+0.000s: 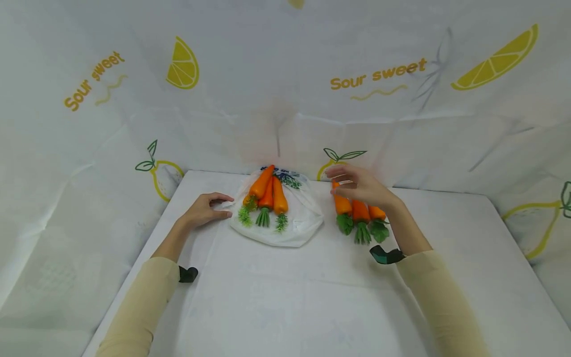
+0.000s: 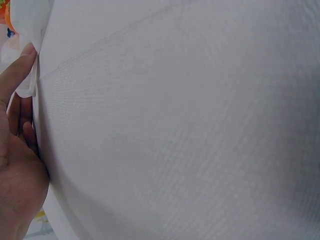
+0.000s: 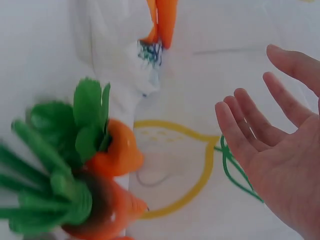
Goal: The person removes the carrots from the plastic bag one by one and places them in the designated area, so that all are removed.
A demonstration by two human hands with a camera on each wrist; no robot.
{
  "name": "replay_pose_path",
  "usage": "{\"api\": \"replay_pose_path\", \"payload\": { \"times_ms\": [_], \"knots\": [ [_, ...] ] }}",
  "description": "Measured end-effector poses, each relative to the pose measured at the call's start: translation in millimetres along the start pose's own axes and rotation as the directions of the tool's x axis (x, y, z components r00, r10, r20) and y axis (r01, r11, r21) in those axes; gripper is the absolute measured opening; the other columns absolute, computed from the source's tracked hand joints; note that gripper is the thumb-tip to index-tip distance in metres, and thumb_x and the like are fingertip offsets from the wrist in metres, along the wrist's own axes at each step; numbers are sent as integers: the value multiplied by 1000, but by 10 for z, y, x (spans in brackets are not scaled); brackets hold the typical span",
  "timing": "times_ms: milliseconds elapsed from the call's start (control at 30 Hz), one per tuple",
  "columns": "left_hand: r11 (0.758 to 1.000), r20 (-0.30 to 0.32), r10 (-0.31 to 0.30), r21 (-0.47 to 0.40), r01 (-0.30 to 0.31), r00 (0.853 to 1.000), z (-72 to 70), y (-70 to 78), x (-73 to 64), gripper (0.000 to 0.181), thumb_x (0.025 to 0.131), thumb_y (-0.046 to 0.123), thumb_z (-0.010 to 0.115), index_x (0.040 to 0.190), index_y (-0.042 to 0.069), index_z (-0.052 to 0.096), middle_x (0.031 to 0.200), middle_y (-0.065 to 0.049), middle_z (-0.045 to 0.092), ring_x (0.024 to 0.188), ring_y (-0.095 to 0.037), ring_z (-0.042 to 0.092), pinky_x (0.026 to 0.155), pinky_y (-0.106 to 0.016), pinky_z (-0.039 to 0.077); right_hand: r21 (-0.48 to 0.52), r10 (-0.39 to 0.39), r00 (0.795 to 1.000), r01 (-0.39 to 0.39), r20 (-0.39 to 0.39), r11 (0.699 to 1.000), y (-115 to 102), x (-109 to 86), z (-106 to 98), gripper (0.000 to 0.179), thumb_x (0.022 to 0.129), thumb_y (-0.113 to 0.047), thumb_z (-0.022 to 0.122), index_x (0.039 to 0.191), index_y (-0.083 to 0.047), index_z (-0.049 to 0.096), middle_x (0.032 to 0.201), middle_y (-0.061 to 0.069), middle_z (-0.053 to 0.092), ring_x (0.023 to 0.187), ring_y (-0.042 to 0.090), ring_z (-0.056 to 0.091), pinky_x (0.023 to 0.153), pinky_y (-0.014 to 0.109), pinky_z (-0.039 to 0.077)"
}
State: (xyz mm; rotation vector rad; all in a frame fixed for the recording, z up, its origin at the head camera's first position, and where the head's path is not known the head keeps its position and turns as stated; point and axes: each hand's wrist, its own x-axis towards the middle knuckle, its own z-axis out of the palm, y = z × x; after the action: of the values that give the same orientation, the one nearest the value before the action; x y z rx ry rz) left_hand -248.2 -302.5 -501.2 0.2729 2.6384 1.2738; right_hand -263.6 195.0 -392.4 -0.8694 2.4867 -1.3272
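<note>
A white cloth (image 1: pixel 267 74) printed with lemons and the words "Sour sweet" rises behind the white surface (image 1: pixel 267 297). Beige sleeves (image 1: pixel 140 302) reach across from the near edge. A white bag (image 1: pixel 308 223) with a blue and green print lies flat by the far edge, left of the middle. The right hand (image 1: pixel 363 187) hovers close to the far edge, fingers and thumb apart, holding nothing. The left hand (image 1: pixel 202 209), near the far left corner, touches the bag's left side, thumb and fingers apart. The left carrots (image 1: pixel 279 196), at least three, are heaped on the bag, tips toward the far edge. The three right carrots (image 1: pixel 360 212) lie side by side near the far edge, right of the bag; the right hand partly hides them in the head view. Their green leaves (image 1: pixel 345 224) point toward the near edge. A small dark mount (image 1: pixel 189 274) juts from each wrist.
</note>
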Motion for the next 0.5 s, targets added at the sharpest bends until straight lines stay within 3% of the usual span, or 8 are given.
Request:
{"api": "replay_pose_path", "payload": {
  "times_ms": [167, 367, 500],
  "knots": [
    [1000, -4, 28, -9, -28, 1000, 2, 11, -13, 48, 94, 24, 87, 138, 10, 73, 152, -18, 64, 144, -38, 57, 124, -57, 43, 49, -27, 999, 25, 32, 998, -63, 144, 154, 48, 100, -8, 78, 145, -3, 61, 148, 22, 61, 136, 42, 63, 112, 34, 59],
    [999, 2, 27, -21, -27, 1000, 6, 39, -28, 49, 95, 25, 87, 139, 10, 72, 154, -19, 63, 146, -39, 55, 126, -59, 41, 84, -28, 996, 21, 85, 996, -179, 294, 324, 52, 100, -8, 77, 148, -2, 58, 150, 23, 61, 139, 48, 61, 113, 50, 58],
    [1000, -2, 17, -22, -17, 1000, 1, 31, -37, 49, 94, 25, 87, 139, 10, 73, 153, -19, 63, 146, -39, 55, 126, -59, 41, 104, -2, 990, -13, 142, 994, -222, 382, 439, 54, 103, -12, 75, 152, -5, 54, 155, 24, 56, 142, 49, 59, 114, 52, 57]
  ]
}}
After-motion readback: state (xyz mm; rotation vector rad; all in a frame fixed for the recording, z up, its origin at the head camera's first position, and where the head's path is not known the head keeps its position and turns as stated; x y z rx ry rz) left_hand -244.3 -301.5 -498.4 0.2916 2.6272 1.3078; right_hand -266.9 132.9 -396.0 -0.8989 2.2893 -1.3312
